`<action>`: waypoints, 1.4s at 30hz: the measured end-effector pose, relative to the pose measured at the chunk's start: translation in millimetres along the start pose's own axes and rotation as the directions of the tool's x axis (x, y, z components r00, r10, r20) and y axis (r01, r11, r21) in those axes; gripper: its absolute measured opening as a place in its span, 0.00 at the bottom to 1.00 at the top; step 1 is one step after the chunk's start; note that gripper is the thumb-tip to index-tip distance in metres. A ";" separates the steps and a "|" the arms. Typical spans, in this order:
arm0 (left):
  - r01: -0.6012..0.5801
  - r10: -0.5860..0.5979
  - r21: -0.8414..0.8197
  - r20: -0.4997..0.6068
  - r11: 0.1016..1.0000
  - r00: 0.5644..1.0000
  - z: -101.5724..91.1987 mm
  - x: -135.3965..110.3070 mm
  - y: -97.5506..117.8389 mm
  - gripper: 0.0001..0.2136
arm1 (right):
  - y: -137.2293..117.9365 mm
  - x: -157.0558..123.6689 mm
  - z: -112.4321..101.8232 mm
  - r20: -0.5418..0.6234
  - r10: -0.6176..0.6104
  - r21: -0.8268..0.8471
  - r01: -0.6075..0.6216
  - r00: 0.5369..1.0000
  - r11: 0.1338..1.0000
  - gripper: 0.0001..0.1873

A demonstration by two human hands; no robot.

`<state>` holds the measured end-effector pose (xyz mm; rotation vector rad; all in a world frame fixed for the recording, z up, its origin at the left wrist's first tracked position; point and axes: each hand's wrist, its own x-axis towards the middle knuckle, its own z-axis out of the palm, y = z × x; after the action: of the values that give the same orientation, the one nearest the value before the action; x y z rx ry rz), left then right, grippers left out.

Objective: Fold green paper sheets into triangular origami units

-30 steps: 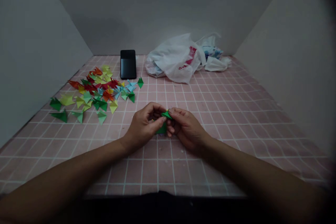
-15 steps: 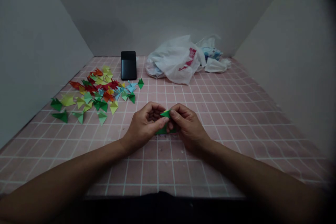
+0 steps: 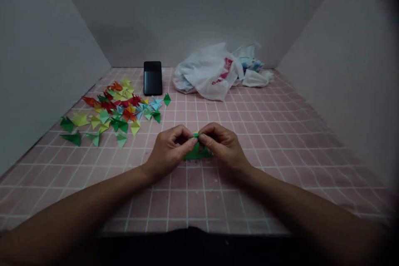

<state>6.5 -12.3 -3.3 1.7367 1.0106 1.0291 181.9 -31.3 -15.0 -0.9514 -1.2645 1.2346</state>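
Note:
Between my fingertips is a small folded piece of green paper (image 3: 196,135), mostly hidden by the fingers. My left hand (image 3: 170,146) is closed, pinching its left side with thumb and forefinger. My right hand (image 3: 222,145) is closed too, its thumb and forefinger pinching the right side. Just below the fingers, green paper sheets (image 3: 197,153) lie on the table, partly covered by both hands. A bit of yellow shows behind the folded piece.
Several folded paper cranes (image 3: 117,124) in red, orange, yellow, green and blue lie at the left. A black phone (image 3: 152,78) lies at the back. White plastic bags (image 3: 207,72) rest against the rear wall. A pink checked cloth (image 3: 264,141) covers the table.
My left fingers have closed onto the folded green paper, which was held up by the right hand with its pointed tip showing. The paper has turned and sits slightly lower.

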 end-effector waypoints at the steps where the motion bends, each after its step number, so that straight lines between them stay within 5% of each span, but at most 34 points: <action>1: 0.024 -0.023 -0.044 0.019 0.999 1.000 -0.4 0.0 0.0 0.07 | -0.8 -0.3 -0.5 0.002 0.001 -0.011 -0.001 1.000 1.000 0.08; 6: 0.121 -0.098 -0.232 0.109 0.965 0.989 -2.7 3.2 -2.3 0.08 | 0.6 -1.3 -0.3 0.002 0.084 0.036 -0.084 0.996 0.996 0.09; 11: 0.060 -0.054 -0.154 0.043 0.986 0.998 -3.6 7.1 -1.5 0.08 | -0.4 -1.2 0.7 -0.010 -0.053 -0.168 0.050 0.999 0.985 0.08; 14: 0.117 -0.108 -0.172 0.059 0.978 0.992 -3.4 8.3 -0.2 0.11 | -3.0 -2.1 1.2 -0.005 -0.034 -0.194 0.032 0.999 0.980 0.09; 18: 0.224 -0.210 -0.252 0.081 0.941 0.974 -5.0 10.9 -1.3 0.13 | -2.3 -1.4 1.3 -0.017 0.071 -0.081 -0.072 0.997 0.994 0.08; 22: 0.202 -0.186 -0.246 0.090 0.948 0.979 -7.5 12.9 -3.0 0.14 | 2.0 0.6 0.8 0.019 0.173 0.060 -0.174 0.985 0.983 0.09; 28: 0.189 -0.167 -0.343 0.093 0.920 0.982 -3.9 11.7 -4.9 0.13 | 8.4 1.1 3.7 0.110 0.336 0.428 -0.349 0.936 0.834 0.13; 34: 0.261 -0.164 -0.459 0.241 0.849 0.957 -0.8 8.0 -5.0 0.12 | 12.9 5.2 2.6 0.189 0.372 0.528 -0.414 0.909 0.742 0.13; 42: 0.211 -0.169 -0.392 0.140 0.895 0.976 -1.8 8.6 -8.3 0.10 | 12.5 7.7 1.4 0.270 0.401 0.555 -0.482 0.875 0.678 0.12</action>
<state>6.0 -1.4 -8.5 1.3085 0.8141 0.9352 178.1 -22.2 -25.9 -0.7108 -0.6323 1.9675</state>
